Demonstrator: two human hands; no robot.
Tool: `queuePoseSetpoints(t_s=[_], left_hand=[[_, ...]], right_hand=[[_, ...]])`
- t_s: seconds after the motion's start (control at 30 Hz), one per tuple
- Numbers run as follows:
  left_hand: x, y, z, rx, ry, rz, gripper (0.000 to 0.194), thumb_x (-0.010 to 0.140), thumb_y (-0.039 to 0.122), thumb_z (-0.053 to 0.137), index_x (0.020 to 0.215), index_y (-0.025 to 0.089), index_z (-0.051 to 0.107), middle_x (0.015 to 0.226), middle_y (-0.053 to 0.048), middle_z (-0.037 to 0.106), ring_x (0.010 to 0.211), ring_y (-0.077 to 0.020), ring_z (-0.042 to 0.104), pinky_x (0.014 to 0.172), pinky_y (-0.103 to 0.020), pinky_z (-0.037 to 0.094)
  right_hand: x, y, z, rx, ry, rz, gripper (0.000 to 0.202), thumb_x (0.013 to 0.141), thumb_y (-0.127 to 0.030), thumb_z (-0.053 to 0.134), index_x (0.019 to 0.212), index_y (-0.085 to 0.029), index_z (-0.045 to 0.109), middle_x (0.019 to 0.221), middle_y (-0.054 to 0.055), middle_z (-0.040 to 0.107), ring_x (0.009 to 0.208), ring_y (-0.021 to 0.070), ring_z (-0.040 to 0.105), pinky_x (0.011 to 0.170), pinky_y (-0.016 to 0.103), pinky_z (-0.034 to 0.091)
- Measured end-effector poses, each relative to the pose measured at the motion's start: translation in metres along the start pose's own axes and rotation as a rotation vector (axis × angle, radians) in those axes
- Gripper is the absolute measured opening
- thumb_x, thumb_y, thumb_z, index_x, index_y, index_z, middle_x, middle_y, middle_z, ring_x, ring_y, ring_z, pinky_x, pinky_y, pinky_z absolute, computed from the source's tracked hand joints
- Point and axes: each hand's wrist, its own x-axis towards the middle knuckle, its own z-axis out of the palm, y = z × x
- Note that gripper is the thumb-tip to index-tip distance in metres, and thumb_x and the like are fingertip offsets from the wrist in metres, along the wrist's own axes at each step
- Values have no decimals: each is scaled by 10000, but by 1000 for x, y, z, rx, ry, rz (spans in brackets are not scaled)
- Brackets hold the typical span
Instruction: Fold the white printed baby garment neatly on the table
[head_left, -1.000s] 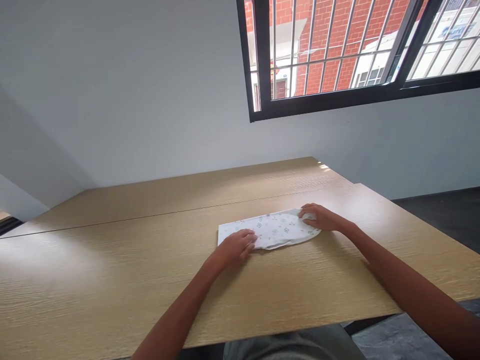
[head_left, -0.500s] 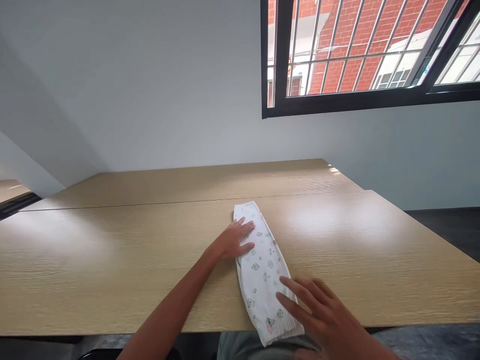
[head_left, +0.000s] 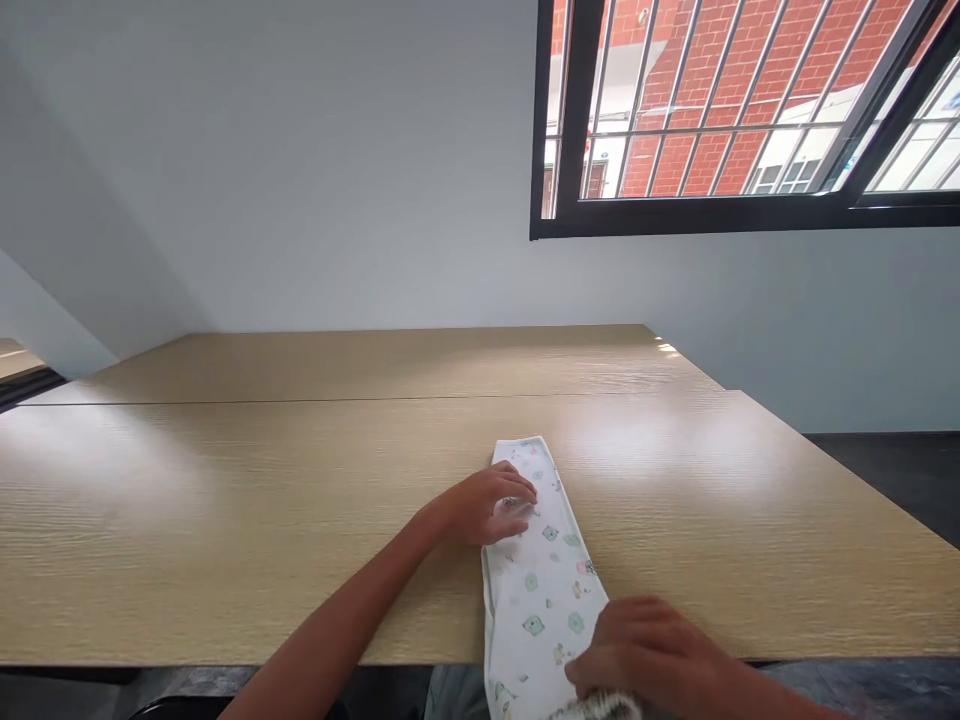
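Note:
A white garment (head_left: 551,570) printed with small green and pink figures lies folded into a long strip. Its far end is on the table, and its near end hangs past the front edge. My left hand (head_left: 491,505) rests on the upper part, fingers bent and thumb held apart. At the near end, my right hand (head_left: 637,650) is closed on the gathered, ribbed edge, which is bunched and turned up. The right fingertips are partly hidden behind the hand, and the bottom of the garment runs out of view.
The light wood-grain table (head_left: 262,520) has a seam across its back part. A pale wall (head_left: 360,180) rises behind it. The black-framed window (head_left: 675,215) with metal bars is at upper right. My legs (head_left: 455,692) are below the front edge.
My right hand has gone from spread fingers above the garment to gripping its ribbed end. The garment has shifted toward me, and my left hand's fingers have curled.

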Motion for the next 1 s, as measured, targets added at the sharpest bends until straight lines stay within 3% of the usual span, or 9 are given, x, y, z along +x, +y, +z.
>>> queuePoseSetpoints(t_s=[0.1, 0.27, 0.4, 0.53, 0.63, 0.73, 0.87, 1.0], left_hand=[[2, 4, 4, -196, 17, -5, 265, 848, 310, 589, 1072, 209, 688, 1081, -74, 691, 1059, -241, 570, 978, -368, 422], [1, -1, 13, -679, 116, -221, 313, 788, 434, 655, 947, 166, 689, 939, -49, 690, 946, -256, 582, 852, -364, 476], [5, -8, 21, -1115, 150, -357, 550, 853, 626, 460, 1076, 163, 654, 1027, -110, 689, 985, -301, 615, 834, -402, 494], [11, -18, 20, -1450, 267, -361, 629, 863, 674, 401, 1093, 143, 647, 1048, -135, 691, 1002, -311, 630, 901, -422, 470], [11, -29, 14, -1357, 439, -375, 569, 847, 638, 486, 1070, 139, 642, 1004, -118, 692, 940, -266, 643, 842, -366, 494], [10, -40, 10, -1094, 532, -447, 464, 797, 512, 631, 1101, 162, 608, 956, -81, 675, 858, -212, 642, 736, -311, 511], [6, -47, 10, -649, 570, -419, 422, 766, 392, 682, 1112, 170, 588, 931, -53, 641, 846, -184, 620, 687, -274, 509], [5, -48, 13, -249, 526, -322, 343, 790, 280, 639, 1115, 174, 603, 845, -22, 627, 723, -144, 582, 642, -249, 490]], right_hand=[[22, 2, -24, 112, 113, 134, 372, 765, -296, 741, 1123, -287, 638, 933, 63, 705, 823, 203, 672, 669, 250, 550], [88, 35, -46, 507, 182, 244, 234, 798, -312, 701, 968, -161, 645, 795, 40, 653, 676, 147, 601, 562, 222, 483], [119, 79, -38, 763, 180, 424, 321, 737, -383, 763, 920, -151, 638, 810, 35, 640, 711, 164, 615, 583, 245, 491], [121, 126, -16, 875, 143, 541, 382, 771, -485, 703, 914, -141, 619, 854, 72, 664, 755, 195, 648, 628, 285, 514], [118, 154, -4, 666, 172, 530, 400, 802, -501, 642, 956, -132, 620, 866, 82, 672, 765, 191, 643, 642, 288, 507], [115, 171, 1, 500, 196, 492, 396, 790, -471, 646, 989, -129, 630, 839, 69, 667, 722, 177, 621, 605, 276, 481], [112, 180, 3, 324, 208, 408, 310, 783, -414, 652, 934, -144, 666, 793, 47, 649, 628, 148, 545, 552, 265, 415], [107, 180, 6, 150, 225, 294, 202, 800, -323, 633, 931, -177, 679, 827, 47, 653, 687, 166, 525, 633, 289, 399]])
